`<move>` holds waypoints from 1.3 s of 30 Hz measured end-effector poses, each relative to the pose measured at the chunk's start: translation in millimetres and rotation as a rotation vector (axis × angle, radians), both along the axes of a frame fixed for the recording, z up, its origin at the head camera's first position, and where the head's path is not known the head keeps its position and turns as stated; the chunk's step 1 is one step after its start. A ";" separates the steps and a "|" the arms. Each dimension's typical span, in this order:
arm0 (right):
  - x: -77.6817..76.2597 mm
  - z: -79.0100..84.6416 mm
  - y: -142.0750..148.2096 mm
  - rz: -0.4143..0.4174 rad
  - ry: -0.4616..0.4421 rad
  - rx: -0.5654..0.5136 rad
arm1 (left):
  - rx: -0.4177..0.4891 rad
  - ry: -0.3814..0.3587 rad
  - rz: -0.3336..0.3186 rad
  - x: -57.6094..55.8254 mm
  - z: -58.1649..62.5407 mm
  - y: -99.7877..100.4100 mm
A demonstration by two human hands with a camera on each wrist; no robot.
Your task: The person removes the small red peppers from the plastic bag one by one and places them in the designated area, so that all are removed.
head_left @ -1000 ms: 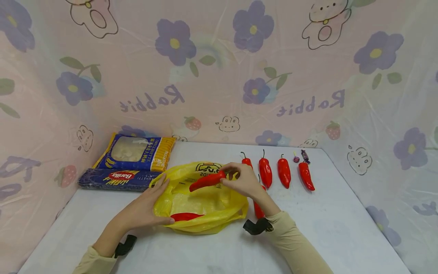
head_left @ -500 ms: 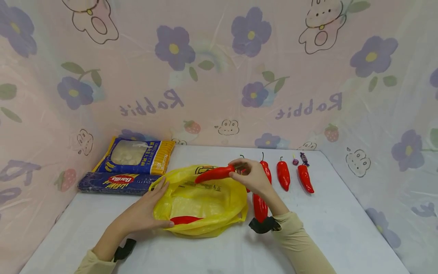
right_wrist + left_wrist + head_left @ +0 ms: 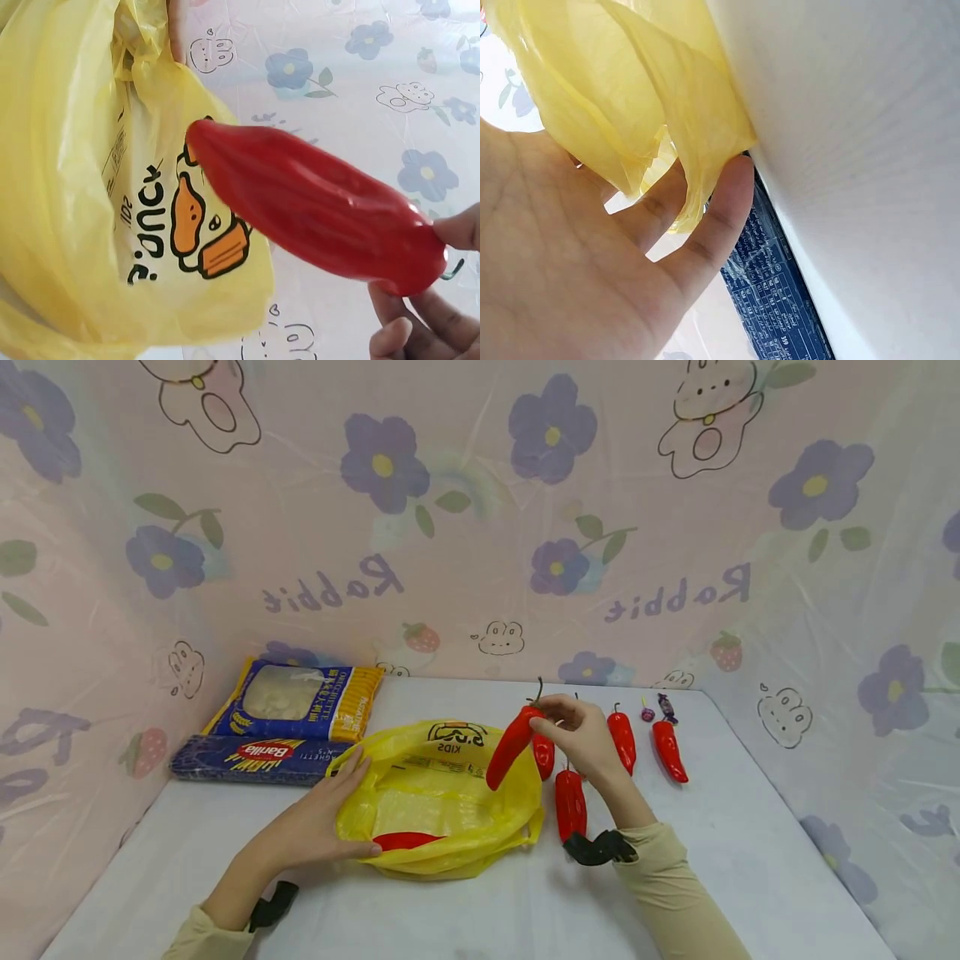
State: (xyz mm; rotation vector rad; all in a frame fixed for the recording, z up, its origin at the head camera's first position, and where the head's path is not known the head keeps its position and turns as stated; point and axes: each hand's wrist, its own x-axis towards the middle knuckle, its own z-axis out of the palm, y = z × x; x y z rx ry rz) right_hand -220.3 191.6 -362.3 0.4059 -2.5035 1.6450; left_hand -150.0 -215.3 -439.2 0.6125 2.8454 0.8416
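Observation:
My right hand pinches a glossy red chili pepper near its stem end, stem up and tip slanting down-left. In the head view the pepper overlaps the right side of the yellow plastic bag. The right wrist view shows the thumb and fingers on opposite sides of the pepper. My left hand is spread at the bag's left side, thumb at the front rim, fingers at the far rim. In the left wrist view, the bag's edge lies against the fingers. Another red pepper lies inside the bag.
Behind the bag at left lie a blue spaghetti pack and a pasta bag. On the right are several red peppers, including one by my right wrist and one farther out. Small purple-wrapped candies lie behind them.
My right hand has moved right with the chili pepper, which has swung from nearly level to hanging steeply, stem up. My left hand stays at the bag's rim.

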 end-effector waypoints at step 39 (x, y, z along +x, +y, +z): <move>21.1 -21.0 102.9 -0.299 -0.065 0.168 | -0.013 0.001 0.002 -2.3 -3.9 -1.1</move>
